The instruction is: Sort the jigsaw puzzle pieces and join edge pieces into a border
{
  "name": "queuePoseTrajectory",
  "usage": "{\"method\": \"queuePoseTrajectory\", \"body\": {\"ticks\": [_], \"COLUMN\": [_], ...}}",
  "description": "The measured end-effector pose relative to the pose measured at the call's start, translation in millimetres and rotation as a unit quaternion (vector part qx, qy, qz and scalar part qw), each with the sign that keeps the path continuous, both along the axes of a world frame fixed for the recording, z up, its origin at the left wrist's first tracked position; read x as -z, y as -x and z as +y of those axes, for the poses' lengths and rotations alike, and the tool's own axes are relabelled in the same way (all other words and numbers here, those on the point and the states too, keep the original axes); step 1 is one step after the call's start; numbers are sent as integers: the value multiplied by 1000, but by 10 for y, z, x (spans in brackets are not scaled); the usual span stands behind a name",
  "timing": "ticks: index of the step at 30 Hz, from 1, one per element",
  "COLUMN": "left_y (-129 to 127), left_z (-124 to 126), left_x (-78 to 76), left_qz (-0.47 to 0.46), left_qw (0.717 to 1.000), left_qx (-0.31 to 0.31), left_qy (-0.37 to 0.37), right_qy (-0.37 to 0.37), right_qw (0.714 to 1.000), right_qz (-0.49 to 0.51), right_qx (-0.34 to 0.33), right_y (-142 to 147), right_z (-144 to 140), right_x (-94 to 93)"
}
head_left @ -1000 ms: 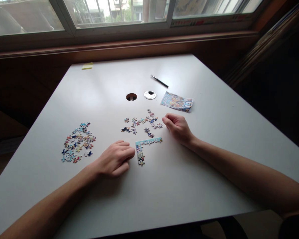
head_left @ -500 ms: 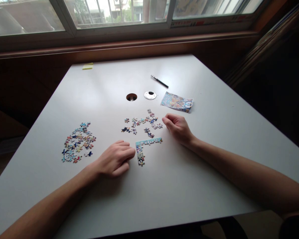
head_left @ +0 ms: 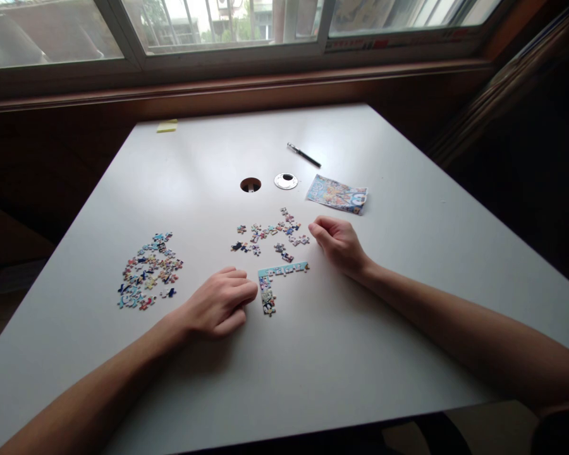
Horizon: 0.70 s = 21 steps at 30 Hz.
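the left hand [head_left: 220,302] rests on the smooth white tabletop surface [head_left: 360,366] with its fingers folded inward, just beside an l-shaped strip of joined cardboard puzzle pieces with a light-blue top edge [head_left: 266,287]; whether they touch, i cannot tell. the right hand [head_left: 336,241] is curled into a fist, thumb against the bent fingers, to the right of a loose scatter of small multicoloured cardboard puzzle pieces [head_left: 289,231]. i cannot tell if either hand has something inside. the strip lies flat between the hands, nearer the left, below the scatter. well to the left is a denser patch of mixed-colour puzzle pieces [head_left: 149,284]. beyond the right hand lie a rectangular printed sheet in blue and orange [head_left: 337,193] and a slim black pen with a clear end [head_left: 305,155].
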<state>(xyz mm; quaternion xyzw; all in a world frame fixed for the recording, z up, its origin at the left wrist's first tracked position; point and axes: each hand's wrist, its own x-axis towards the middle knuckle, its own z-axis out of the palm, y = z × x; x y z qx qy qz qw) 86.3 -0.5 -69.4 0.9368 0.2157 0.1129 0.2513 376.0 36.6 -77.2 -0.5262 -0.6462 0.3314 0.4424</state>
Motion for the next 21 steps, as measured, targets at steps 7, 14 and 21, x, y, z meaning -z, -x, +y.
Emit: {"method": "queuePoseTrajectory", "body": {"ticks": [7, 14, 21], "left_y": [-7, -14, -15], "left_z": [9, 2, 5], "left_x": [0, -20, -20], "left_qz": [0, 1, 4], "left_qw": [1000, 1000, 1000], "left_qx": [-1, -1, -3], "left_qy": [-3, -8, -9], "right_qy": [4, 4, 2], "right_qw": [1000, 1000, 1000], "right_qz": [-1, -1, -4], "right_qx": [-1, -1, 1], "right_y": [-1, -4, -3], "right_z": [-5, 1, 0], "right_x": [0, 1, -9]}}
